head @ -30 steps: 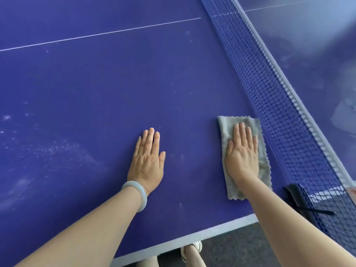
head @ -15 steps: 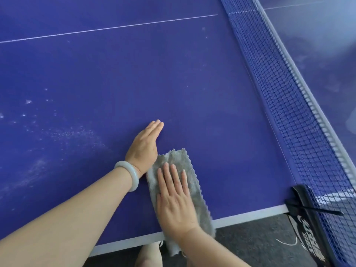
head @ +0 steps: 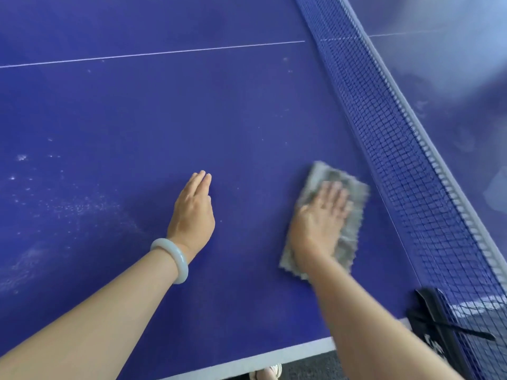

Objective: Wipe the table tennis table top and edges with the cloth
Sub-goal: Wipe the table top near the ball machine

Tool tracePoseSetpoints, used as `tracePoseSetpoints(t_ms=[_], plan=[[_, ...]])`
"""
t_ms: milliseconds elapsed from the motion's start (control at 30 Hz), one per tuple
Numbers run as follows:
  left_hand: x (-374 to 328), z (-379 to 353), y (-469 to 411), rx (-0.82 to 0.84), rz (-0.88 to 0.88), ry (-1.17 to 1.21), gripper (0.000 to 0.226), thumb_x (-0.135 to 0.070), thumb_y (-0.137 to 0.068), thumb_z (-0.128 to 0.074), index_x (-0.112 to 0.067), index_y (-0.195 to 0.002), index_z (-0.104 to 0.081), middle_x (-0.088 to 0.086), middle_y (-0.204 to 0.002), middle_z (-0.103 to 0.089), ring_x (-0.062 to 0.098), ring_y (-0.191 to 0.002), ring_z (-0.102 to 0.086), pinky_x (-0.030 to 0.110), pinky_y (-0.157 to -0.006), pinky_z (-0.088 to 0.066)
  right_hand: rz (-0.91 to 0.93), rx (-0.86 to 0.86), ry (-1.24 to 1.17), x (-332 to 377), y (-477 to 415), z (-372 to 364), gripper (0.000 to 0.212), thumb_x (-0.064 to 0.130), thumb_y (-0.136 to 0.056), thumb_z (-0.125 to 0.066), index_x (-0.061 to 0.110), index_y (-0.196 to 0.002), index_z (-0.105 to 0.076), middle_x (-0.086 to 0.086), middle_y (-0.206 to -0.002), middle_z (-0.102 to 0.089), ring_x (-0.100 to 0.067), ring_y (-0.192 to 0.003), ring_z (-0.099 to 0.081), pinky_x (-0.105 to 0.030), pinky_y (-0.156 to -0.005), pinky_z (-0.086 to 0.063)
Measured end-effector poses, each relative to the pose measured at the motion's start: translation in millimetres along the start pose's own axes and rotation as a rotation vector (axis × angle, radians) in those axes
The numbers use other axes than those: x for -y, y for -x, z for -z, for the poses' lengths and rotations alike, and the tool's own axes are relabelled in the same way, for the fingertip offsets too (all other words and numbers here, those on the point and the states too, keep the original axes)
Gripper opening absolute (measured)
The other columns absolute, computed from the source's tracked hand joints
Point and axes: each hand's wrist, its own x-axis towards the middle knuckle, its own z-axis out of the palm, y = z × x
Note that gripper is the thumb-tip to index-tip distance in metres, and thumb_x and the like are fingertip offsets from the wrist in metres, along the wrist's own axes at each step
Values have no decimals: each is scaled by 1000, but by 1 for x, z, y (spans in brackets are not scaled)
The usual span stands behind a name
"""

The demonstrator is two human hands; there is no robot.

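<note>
Both sets of fingers [head: 333, 193] are lying flat and open. I'm pressing the right hand [head: 319, 223] on the cloth [head: 349, 234], long axis pointing away from me, near the net [head: 397, 160]; left hand [head: 192, 215] is resting on bare worktop [head: 247, 119]. Half a second back the cloth was hugging the left hand.

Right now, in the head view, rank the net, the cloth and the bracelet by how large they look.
1. net
2. cloth, partly hidden under the right hand
3. bracelet
</note>
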Motion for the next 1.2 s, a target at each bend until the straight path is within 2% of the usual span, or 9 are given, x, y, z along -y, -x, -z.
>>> tracePoseSetpoints(t_ms=[133, 200, 267, 367, 600, 800, 967, 1067, 1200], plan=[[-2, 1, -38, -16, 5, -55, 50, -12, -104, -35, -5, -153, -27, 5, -162, -20, 19, -151, -12, 35, -121, -16, 675, 147, -58, 29, 65, -16, 61, 22, -98, -24, 15, -158, -13, -5, -166, -5, -22, -153, 4, -39, -124, 6], [0, -1, -58, -5, -11, -134, 51, -15, -104, -36, -4, -153, -26, 8, -162, -19, 22, -151, -11, 36, -122, -15, 838, 202, -59, -4, 40, -2, 55, 27, -101, -30, 16, -155, -30, -2, -163, -20, -19, -153, -9, -36, -124, -3], [3, -4, -77, -3, -7, -209, 52, -20, -105, -35, -3, -153, -24, 10, -162, -17, 25, -151, -11, 38, -122, -13, 735, 169, -22, -46, 1, 14, 56, 31, -98, -32, 14, -151, -38, -6, -160, -29, -20, -151, -15, -37, -124, -9], [4, -13, -93, 1, 37, -262, 56, -29, -105, -31, -4, -154, -20, 12, -163, -13, 27, -151, -8, 41, -123, -10, 399, 77, 40, -82, -59, 33, 64, 38, -97, -22, 18, -157, -22, -3, -165, -12, -15, -153, 0, -36, -125, 0], [7, -28, -91, -92, 28, -294, 57, -28, -103, -32, -3, -153, -24, 13, -162, -19, 27, -151, -13, 43, -123, -10, 50, 48, 29, -18, -148, 18, 61, 32, -103, -16, 19, -159, 3, -1, -166, 9, -16, -152, 12, -40, -124, 8], [8, -27, -92, -91, 30, -289, 56, -27, -103, -30, -6, -154, -21, 9, -163, -16, 23, -151, -9, 38, -124, -6, 435, 87, -41, 76, -145, -5, 59, 25, -102, -19, 17, -159, -3, 0, -166, 6, -15, -152, 13, -37, -123, 11], [7, -27, -92, -97, 29, -277, 55, -25, -102, -31, -6, -154, -22, 9, -163, -17, 23, -151, -10, 39, -124, -8, 995, 220, 18, 22, -100, 1, 55, 32, -103, -25, 21, -157, -26, 4, -164, -16, -11, -153, -6, -35, -124, -3], [8, -27, -94, -95, 31, -282, 56, -27, -103, -29, -6, -155, -21, 8, -163, -15, 21, -152, -7, 38, -124, -5, 737, 116, 13, -3, -160, 12, 55, 35, -103, -25, 22, -156, -27, 2, -164, -21, -12, -152, -9, -36, -125, -4], [10, -28, -93, -103, 30, -275, 56, -27, -103, -28, -7, -155, -22, 8, -163, -16, 22, -152, -9, 39, -124, -8, 224, 74, 14, 52, -214, 8, 59, 32, -102, -17, 19, -159, -6, 0, -167, 2, -17, -153, 8, -42, -124, 6]])
